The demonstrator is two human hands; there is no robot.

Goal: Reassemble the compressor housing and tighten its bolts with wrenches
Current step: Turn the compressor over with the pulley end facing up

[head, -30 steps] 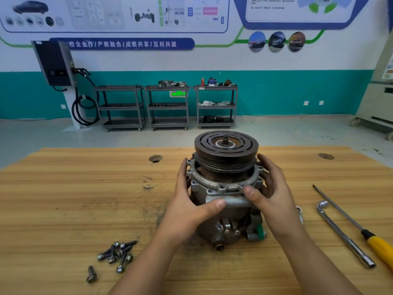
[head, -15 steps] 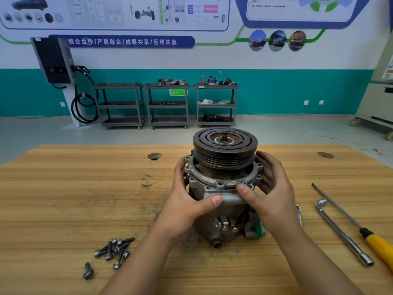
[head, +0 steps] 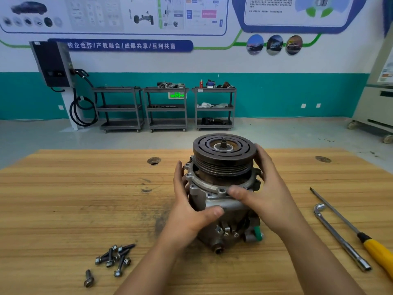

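Compressor (head: 231,228) stands upright on the table (head: 63,199), clasped between both hands, pulley (head: 223,154) on top. The left hand (head: 187,213) wraps the body's left side with its thumb laid across the front. The right hand (head: 268,192) grips from the other side, thumb pressed on the front of the flange (head: 204,184) and fingers curved round behind, up beside the pulley.

Over the last second little has moved: the right thumb has slid slightly leftward along the flange toward the left thumb, and the right fingers have crept higher, while the left hand has stayed put. That reads as the front cover being nudged round or seated on the body, probably to line up its bolt holes, several of which show empty along the rim.

Nothing is fastened yet, as far as I can judge. The bolts (head: 114,257) lie loose, nearer than the left hand and off to its left. The wrench (head: 340,237) and screwdriver (head: 376,250) lie untouched to the right of the right hand. Once the holes match, one hand should be free to fetch a bolt.
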